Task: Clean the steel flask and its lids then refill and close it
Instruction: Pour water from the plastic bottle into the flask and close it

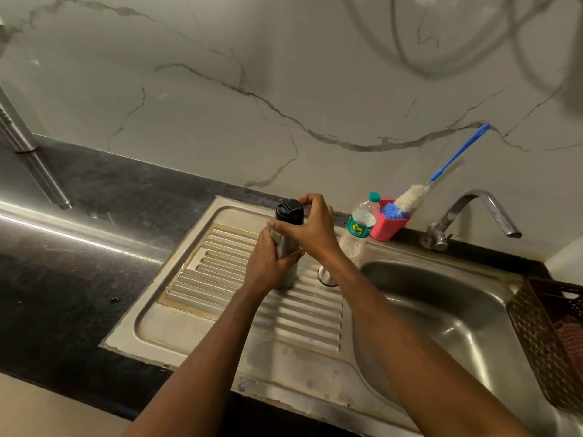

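Steel flask [286, 274] upright on sink drainboard [220, 279], long axis vertical. Left hand [268, 263] wraps body, steadying it. Right hand [310, 228] above, fingers pinching black inner lid [289, 211] at flask top - twist about vertical axis likely next.

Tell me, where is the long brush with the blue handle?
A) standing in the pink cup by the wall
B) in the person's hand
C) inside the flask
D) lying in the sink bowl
A: the brush stands fluffy end down in the pink cup, next to the plastic bottle.
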